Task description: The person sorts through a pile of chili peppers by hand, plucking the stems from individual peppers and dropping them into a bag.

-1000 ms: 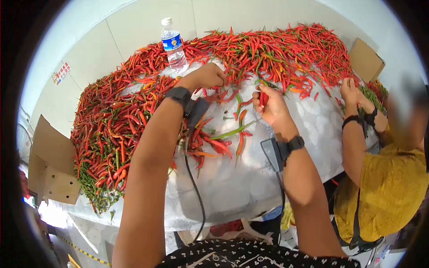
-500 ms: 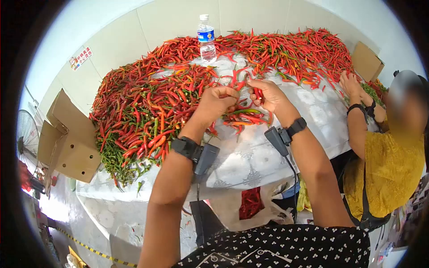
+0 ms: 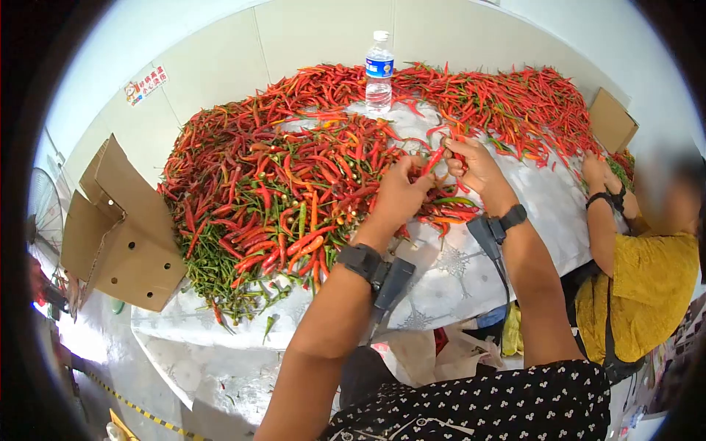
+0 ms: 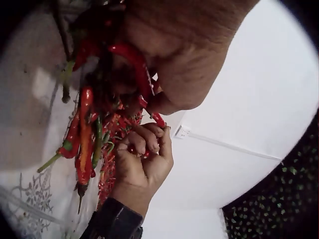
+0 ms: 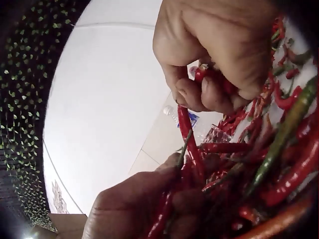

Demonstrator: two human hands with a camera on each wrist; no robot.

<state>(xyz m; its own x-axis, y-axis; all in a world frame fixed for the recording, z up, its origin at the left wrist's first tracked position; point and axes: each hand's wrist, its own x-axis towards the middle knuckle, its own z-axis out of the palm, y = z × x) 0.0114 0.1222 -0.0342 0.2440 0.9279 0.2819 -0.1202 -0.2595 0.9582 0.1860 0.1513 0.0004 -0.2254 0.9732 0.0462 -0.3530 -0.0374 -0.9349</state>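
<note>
You can see one sign (image 3: 147,84) on the wall (image 3: 316,37) with two lines of red Chinese writing; the bottom line says 小心烫伤. One clear water bottle (image 3: 379,95) stands on the counter (image 3: 548,220), and its blue label (image 3: 379,68) is too small to read. There are two cardboard boxes: the left box (image 3: 132,257) and the right box (image 3: 612,121). Red, orange and green chili peppers (image 3: 257,176) lie in big piles on the counter, too many to count. One long red chili pepper (image 5: 184,117) is between your hands, above the counter. Your left hand (image 3: 403,195) pinches its low end with bent fingers. Your right hand (image 3: 474,167) pinches its top and curls round at least one more. One person (image 3: 647,279) in yellow is at your right.
</note>
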